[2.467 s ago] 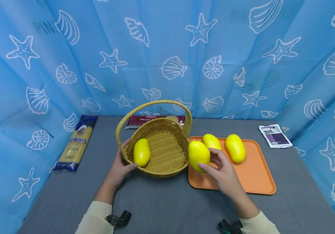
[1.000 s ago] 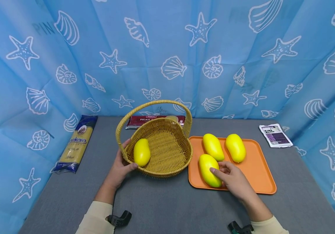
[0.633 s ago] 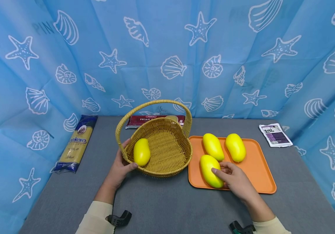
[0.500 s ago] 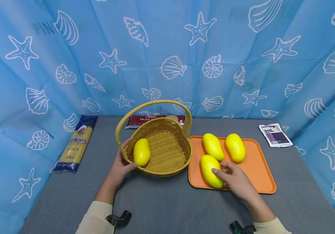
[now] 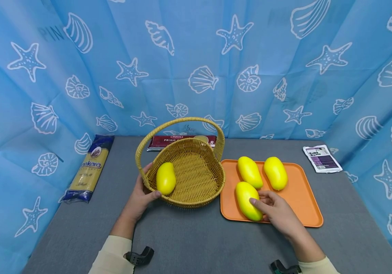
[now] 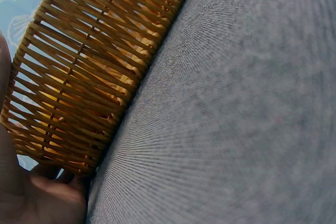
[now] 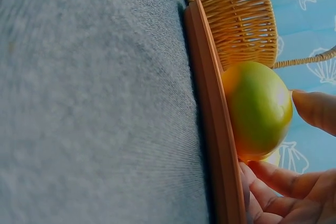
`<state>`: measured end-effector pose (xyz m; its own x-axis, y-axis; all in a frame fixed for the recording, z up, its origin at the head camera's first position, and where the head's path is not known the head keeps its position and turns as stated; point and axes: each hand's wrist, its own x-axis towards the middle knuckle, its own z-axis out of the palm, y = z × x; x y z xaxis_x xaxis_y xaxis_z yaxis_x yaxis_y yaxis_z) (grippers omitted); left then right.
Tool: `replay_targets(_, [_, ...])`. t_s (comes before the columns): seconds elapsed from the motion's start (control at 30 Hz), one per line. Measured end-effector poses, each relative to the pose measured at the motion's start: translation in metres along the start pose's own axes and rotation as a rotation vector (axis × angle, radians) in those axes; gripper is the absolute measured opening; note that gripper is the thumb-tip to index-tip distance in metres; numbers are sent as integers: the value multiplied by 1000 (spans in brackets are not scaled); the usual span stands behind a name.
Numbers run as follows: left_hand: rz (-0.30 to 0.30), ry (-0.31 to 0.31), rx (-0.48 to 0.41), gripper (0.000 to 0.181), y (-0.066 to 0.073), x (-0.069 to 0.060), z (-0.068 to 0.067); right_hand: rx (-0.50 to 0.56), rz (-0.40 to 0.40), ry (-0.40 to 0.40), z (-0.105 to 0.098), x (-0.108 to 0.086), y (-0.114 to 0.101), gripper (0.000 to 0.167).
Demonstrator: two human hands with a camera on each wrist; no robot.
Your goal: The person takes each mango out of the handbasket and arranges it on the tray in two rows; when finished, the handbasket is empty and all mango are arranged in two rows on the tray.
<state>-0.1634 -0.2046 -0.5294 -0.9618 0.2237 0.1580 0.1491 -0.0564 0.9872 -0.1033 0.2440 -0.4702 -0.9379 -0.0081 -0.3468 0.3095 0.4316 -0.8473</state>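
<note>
My left hand (image 5: 141, 196) grips the near left rim of a woven wicker basket (image 5: 196, 175), thumb over the edge and fingers outside. One yellow mango (image 5: 166, 179) lies inside at the left. To the right, an orange tray (image 5: 300, 201) bears three more mangoes. My right hand (image 5: 274, 209) holds the nearest mango (image 5: 247, 199) between thumb and fingers. In the right wrist view this mango (image 7: 257, 111) rests on the tray, with the thumb at its upper side and fingers at its lower side. The other two mangoes (image 5: 249, 172) (image 5: 276, 173) lie behind it.
A pasta packet (image 5: 88, 169) lies at the far left. Behind the basket is a dark red packet (image 5: 158, 142), partly covered by it. A white and purple sachet (image 5: 322, 159) lies at the far right. A blue shell-print curtain (image 5: 196, 76) borders the grey table (image 5: 196, 243).
My right hand has lowered its mango from beside the basket's right rim onto the tray's near part, then shifted it slightly right. The left hand and the basket have stayed put.
</note>
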Motion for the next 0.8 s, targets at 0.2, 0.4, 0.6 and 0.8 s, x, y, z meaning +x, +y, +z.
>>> replay_targets(0.2, [5, -2, -4, 93, 0, 0, 0, -12, 18, 2, -3, -1, -1, 79])
replay_targets(0.4, [11, -5, 4, 93, 0, 1, 0, -57, -13, 17, -7, -5, -3, 78])
replay_targets(0.6, [12, -1, -2, 93, 0, 0, 0, -38, -87, 32, -12, -10, -5, 73])
replay_targets(0.8, [4, 4, 2, 93, 1, 0, 0, 20, -180, 58, -17, -16, -13, 66])
